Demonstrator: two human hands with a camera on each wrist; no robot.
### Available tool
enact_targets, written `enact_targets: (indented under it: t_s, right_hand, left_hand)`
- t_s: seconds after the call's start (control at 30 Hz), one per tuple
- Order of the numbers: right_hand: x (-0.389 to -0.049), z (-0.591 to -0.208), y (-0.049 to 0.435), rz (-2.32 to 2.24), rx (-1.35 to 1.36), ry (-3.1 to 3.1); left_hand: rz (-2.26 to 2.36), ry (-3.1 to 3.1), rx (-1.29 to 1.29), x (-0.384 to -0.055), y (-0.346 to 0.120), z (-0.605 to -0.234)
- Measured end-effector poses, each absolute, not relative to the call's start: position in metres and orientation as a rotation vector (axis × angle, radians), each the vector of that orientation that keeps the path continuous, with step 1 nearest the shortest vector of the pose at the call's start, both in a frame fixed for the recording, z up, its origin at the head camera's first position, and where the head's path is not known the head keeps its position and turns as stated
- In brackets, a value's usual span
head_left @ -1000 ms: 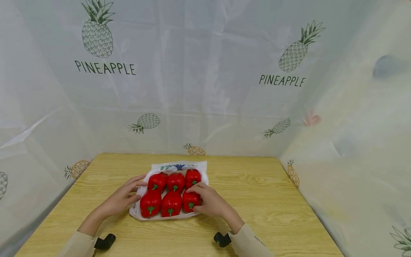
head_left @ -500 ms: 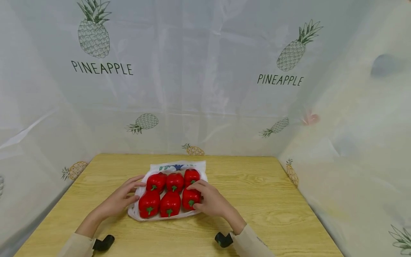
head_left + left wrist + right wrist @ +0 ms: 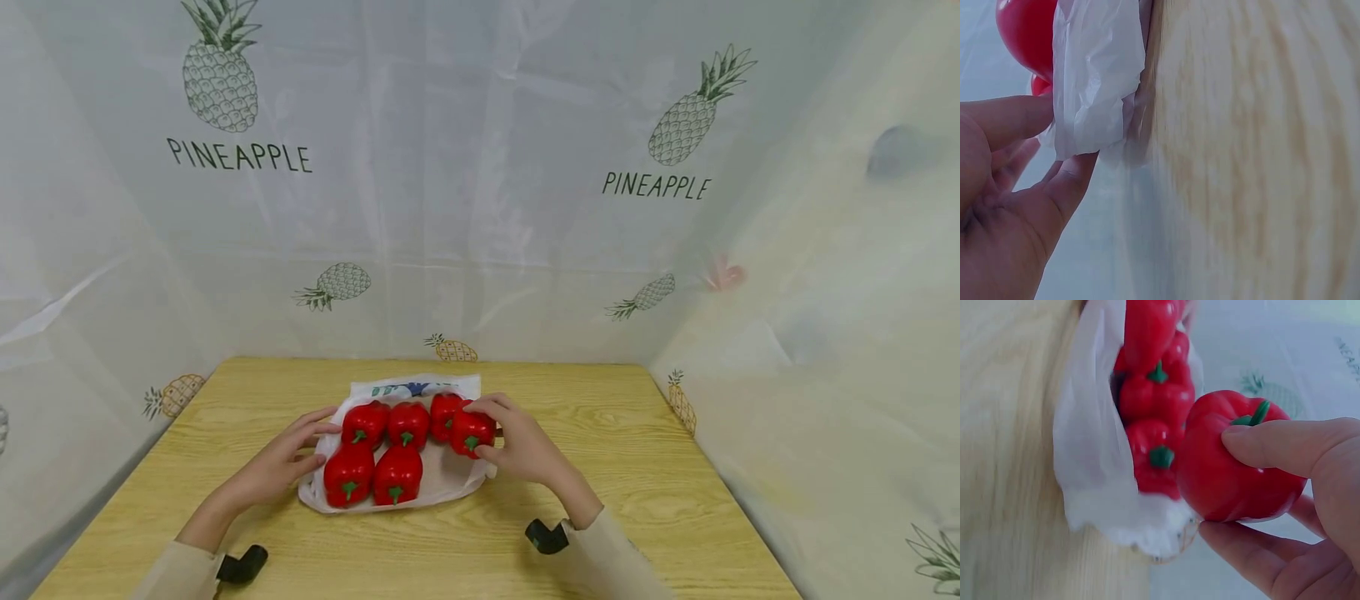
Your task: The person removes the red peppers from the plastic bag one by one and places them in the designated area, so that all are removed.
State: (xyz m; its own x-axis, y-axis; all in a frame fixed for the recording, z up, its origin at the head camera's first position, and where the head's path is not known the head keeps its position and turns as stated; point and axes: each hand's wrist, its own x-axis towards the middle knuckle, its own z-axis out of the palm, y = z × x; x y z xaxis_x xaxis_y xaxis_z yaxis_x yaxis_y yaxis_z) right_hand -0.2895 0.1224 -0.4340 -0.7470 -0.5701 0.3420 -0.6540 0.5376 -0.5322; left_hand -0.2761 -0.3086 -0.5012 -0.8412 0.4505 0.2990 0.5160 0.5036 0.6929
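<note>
My right hand (image 3: 528,446) grips a red bell pepper (image 3: 472,429) with a green stem, thumb on its near side and fingers round the far side. This pepper is held up over the right edge of a white plastic bag (image 3: 459,492) spread like a tray. Several more red bell peppers (image 3: 397,477) sit in the bag in two rows; the held one partly covers the back right one. At the bag's left side rests my left hand (image 3: 277,467), fingers spread. The left wrist view shows its thumb and fingertips touching the crinkled plastic (image 3: 1094,81).
The bag lies on a yellow wood-grain table (image 3: 615,467). A pale curtain (image 3: 480,208) printed with pineapples hangs behind and along both sides. Black camera mounts (image 3: 242,565) stick out at both wrists.
The right hand has taken the front right pepper out of its spot and moved it up and to the right. A bare gap shows in the bag there. My left hand stays put.
</note>
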Motion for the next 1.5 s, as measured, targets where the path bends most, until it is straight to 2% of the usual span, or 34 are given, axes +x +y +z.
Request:
enact_targets:
  t_s: [0.7, 1.13, 1.5]
  right_hand:
    - [-0.349, -0.450, 0.194, 0.931, 0.869, -2.641]
    - [-0.366, -0.468, 0.206, 0.958, 0.858, -2.683]
    - [-0.368, -0.467, 0.201, 0.968, 0.900, -2.690]
  left_hand:
    - [-1.311, -2.688, -0.837, -0.278, -0.303, -0.495]
    - [-1.271, -2.654, -0.890, -0.281, -0.303, -0.500]
    - [-1.351, -2.687, -0.824, -0.277, -0.307, -0.497]
